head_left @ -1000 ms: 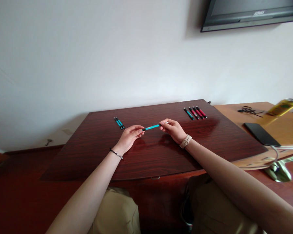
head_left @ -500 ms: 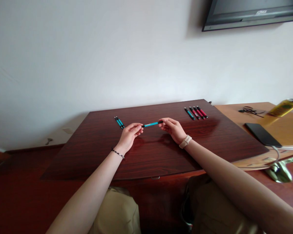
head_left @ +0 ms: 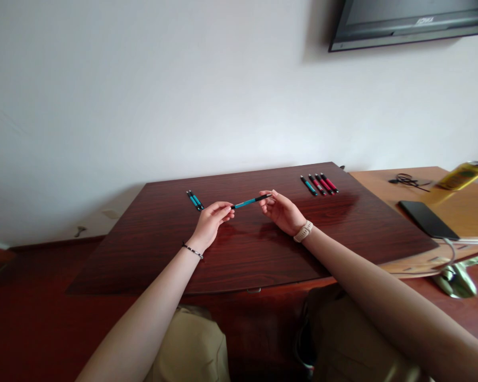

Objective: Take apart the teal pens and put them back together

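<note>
A blue ballpoint pen with black ends is held above the table between my two hands, its right end tilted slightly up. My left hand is closed, pinching the pen's left end between thumb and fingertips. At the other end, my right hand has its thumb by the pen's tip and its fingers curled behind it. Left of my hands, two blue pens lie side by side. To the right is a row with one blue pen and several red pens.
The dark wooden table adjoins a lighter wooden surface on the right. A black phone, a coiled black cable and a yellow can are there. A television hangs on the wall.
My right thumb and fingers have shifted to the pen's very end, exposing more of its black part. That end has risen a little; my left hand stays put.
</note>
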`<state>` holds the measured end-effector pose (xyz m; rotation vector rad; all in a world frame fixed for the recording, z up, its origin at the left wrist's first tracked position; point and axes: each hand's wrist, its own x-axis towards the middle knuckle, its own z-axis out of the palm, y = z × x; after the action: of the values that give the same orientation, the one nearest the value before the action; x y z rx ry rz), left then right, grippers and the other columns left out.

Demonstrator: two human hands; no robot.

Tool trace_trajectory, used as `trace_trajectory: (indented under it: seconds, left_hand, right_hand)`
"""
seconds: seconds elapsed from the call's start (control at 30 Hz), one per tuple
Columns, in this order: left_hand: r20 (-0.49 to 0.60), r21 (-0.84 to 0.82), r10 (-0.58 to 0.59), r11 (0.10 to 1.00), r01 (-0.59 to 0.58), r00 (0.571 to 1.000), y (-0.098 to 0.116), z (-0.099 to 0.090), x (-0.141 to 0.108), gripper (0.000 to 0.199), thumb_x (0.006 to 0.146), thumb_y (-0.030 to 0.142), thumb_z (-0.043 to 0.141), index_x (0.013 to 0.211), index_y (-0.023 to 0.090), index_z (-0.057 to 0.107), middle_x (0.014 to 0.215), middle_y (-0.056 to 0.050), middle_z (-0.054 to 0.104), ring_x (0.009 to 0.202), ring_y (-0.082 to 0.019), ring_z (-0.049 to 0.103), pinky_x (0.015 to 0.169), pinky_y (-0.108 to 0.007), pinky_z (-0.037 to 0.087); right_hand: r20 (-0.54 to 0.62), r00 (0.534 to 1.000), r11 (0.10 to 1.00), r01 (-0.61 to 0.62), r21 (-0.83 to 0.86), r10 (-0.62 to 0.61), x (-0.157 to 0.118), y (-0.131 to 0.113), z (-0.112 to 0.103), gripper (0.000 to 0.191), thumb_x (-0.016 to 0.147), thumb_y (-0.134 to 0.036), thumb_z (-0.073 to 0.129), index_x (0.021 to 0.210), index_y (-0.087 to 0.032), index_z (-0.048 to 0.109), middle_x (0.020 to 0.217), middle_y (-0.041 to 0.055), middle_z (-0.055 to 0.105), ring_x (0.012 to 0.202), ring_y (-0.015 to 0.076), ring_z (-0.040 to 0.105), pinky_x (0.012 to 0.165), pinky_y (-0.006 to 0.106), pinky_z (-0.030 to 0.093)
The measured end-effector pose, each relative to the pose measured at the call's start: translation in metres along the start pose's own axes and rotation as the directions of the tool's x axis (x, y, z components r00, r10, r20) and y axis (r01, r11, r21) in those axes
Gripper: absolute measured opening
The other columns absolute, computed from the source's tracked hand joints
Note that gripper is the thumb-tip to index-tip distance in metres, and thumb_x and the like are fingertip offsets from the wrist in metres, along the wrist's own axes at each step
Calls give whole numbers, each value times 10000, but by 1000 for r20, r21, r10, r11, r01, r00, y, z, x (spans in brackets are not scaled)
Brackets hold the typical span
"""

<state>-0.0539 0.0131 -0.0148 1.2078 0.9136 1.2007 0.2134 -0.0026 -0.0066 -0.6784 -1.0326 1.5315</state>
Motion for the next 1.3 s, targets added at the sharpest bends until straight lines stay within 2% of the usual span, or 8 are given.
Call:
trace_trajectory:
  seconds: [0.37,0.6,0.73,0.87,0.97,1.03,1.1,1.3]
  left_hand:
    - [236,249,42,963,-102,971,1,12,-8,347,841,423,861,1083,186,789,974,-103,816,879,-239,762,880,-376,573]
    - [381,414,70,879,-238,922,1,20,-12,375,867,360,834,1216,234,782,948,-62,820,876,-248,764,876,-364,565]
    - [414,449,87,846,-286,906,2,20,-14,284,899,361,807,1153,233,798,1004,-73,825,906,-258,768,882,-359,563]
    - [416,434,68,862,-263,907,3,20,-15,257,904,379,805,1113,229,794,971,-73,829,904,-272,780,891,-365,564]
    - [386,415,67,878,-238,920,3,21,-14,303,891,377,817,1149,220,789,936,-76,830,882,-275,781,882,-366,568]
    - [366,409,71,884,-229,928,2,21,-13,379,887,361,818,1231,209,772,917,-79,828,872,-277,780,880,-370,572]
    - [364,407,73,885,-228,929,2,20,-13,438,891,338,808,1304,203,749,929,-82,828,880,-280,784,887,-376,578]
    - [418,426,63,867,-257,906,3,20,-13,416,912,315,758,1308,194,726,1104,-89,825,1020,-279,790,941,-371,598]
  right_hand:
    - [-65,997,998,27,-53,-30,3,3,0,559,905,-742,682,1157,-251,769,973,58,744,901,202,710,886,331,591]
    - [112,992,955,92,-282,-63,-3,8,10,393,835,-558,859,1057,-244,784,958,31,757,876,194,691,881,351,571]
    - [234,967,885,192,-425,-98,-1,11,13,349,839,-527,862,1008,-231,789,974,39,762,896,208,691,871,360,570]
    - [258,957,847,242,-473,-130,0,16,11,391,884,-484,828,1180,-242,747,1033,47,751,876,201,707,823,344,587]
    - [262,944,812,312,-493,-203,-3,19,12,655,913,-420,808,1512,-323,561,1264,67,688,838,177,721,774,334,603]
    - [295,922,761,375,-529,-250,-8,18,15,849,922,-385,801,1657,-384,377,1433,92,604,843,171,730,795,348,621]
    - [341,895,678,441,-588,-287,-12,15,19,918,929,-372,797,1701,-404,302,1515,110,545,870,179,729,848,372,635]
    - [469,842,394,540,-744,-267,-13,12,19,739,965,-395,758,1639,-368,458,1586,119,482,1112,262,713,1052,470,615]
